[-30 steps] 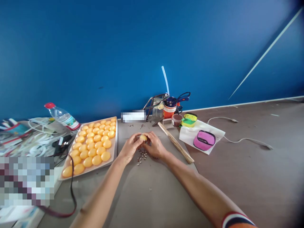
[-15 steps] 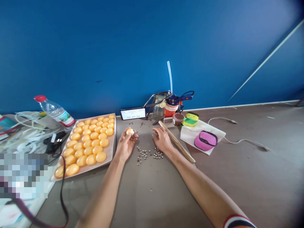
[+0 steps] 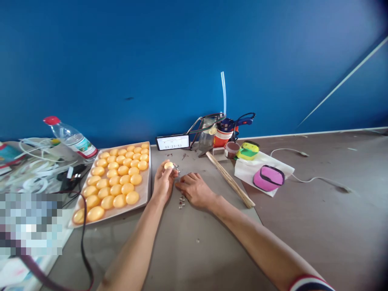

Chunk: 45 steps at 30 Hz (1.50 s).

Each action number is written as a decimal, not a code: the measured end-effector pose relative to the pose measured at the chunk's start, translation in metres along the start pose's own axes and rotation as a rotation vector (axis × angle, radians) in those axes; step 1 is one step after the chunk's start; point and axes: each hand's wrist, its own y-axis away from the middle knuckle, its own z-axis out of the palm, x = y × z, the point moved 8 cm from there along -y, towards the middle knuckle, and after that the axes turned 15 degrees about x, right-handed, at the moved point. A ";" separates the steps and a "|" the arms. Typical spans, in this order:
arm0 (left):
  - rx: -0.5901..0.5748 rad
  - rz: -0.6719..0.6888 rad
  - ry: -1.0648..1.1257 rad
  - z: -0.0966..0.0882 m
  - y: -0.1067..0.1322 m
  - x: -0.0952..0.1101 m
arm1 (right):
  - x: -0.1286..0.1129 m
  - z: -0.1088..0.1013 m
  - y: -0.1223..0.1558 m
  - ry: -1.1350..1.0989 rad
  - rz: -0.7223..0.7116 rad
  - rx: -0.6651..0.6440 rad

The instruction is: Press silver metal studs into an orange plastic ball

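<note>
My left hand [image 3: 163, 182] is closed around a pale yellow dome-like piece [image 3: 169, 165], with small shiny metal bits [image 3: 177, 169] at the fingertips. To the right, my right hand [image 3: 195, 190] rests low over the table, palm down. Its fingers are bent and close together; whatever is at their tips is hidden. Small silvery beads [image 3: 182, 201] lie just below those fingers, and the hand covers others. On the left stands a shallow tray [image 3: 144, 190] bearing rows of glossy yellow domes [image 3: 132, 197].
A phone [image 3: 172, 142] showing a clock leans against the blue wall. Nearby are a glass jar [image 3: 206, 137], an orange-white cup [image 3: 222, 138] and a wooden strip [image 3: 230, 180]. Pink [image 3: 268, 178] and yellow-green [image 3: 247, 150] pouches lie on white paper. A bottle [image 3: 72, 139] tilts beside cables at left.
My right hand has moved left over the beads, closer to my left hand, covering many of them. My left hand keeps its hold on the yellow piece. The whole view has shifted slightly.
</note>
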 end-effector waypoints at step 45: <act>-0.274 -0.331 -0.027 0.021 0.024 -0.019 | 0.068 -0.011 0.006 -1.055 0.888 0.455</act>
